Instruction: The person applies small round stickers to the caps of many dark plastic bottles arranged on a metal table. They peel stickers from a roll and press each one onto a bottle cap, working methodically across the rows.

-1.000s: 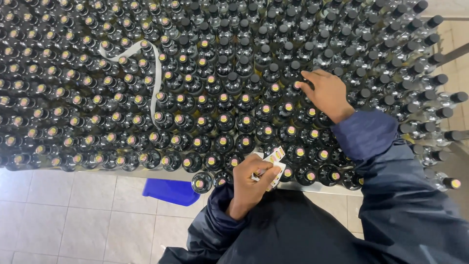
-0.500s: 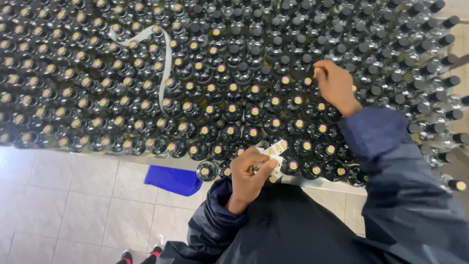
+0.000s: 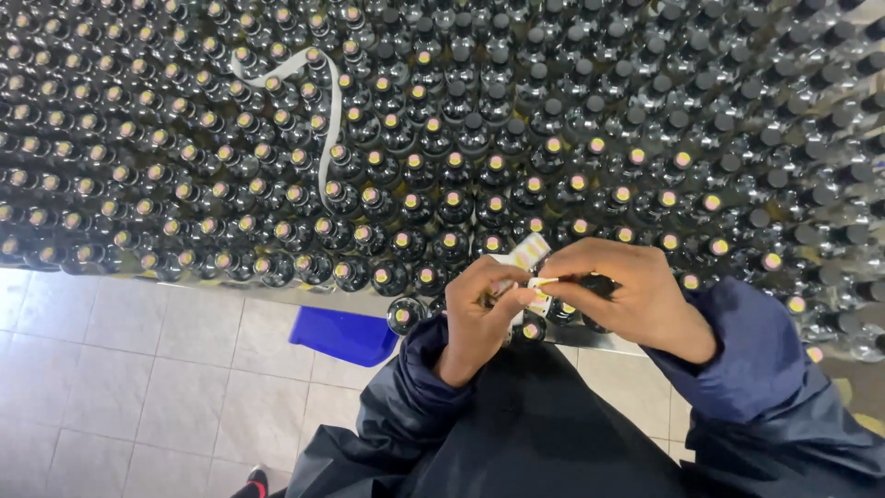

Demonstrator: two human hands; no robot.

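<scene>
A bottling or packing plant: hundreds of identical dark capped bottles [image 3: 433,198] stand packed in rows on a metal desk [image 3: 304,295] above a tiled floor [image 3: 138,387].

A white sticker sheet [image 3: 527,263] with small round yellowish stickers is sitting between both hands; a white backing strip [image 3: 324,120] is lying across the bottle tops.

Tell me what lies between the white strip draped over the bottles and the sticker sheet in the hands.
Head view: rows of dark capped bottles fill the stretch from the white strip to the sticker sheet.
</scene>
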